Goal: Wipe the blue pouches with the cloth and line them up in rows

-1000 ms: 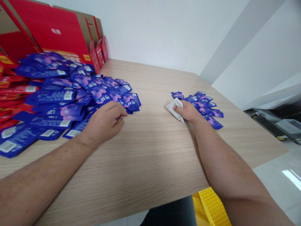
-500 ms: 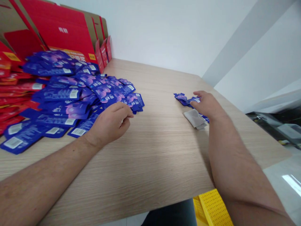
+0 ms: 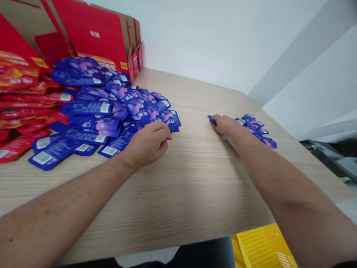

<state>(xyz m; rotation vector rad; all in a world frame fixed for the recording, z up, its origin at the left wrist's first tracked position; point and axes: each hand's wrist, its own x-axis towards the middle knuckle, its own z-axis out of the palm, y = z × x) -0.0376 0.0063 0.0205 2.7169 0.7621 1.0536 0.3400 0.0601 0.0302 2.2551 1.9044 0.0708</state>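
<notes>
The right hand (image 3: 224,124) is out at the small cluster of sachets (image 3: 252,126), fingers (image 3: 214,118) down on a blue sachet, grip unclear, and that calls for a pinch! The left hand (image 3: 147,144) curls beside the big pile (image 3: 111,108) on the tabletop (image 3: 195,100); can't tell if it holds anything.

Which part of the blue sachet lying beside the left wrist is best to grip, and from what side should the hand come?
Probably grip the barcode end of the blue sachet, coming from the near side, over the bare wood of the table. That end sticks out flat past the pile, while the other end runs in beside the left hand.
</notes>
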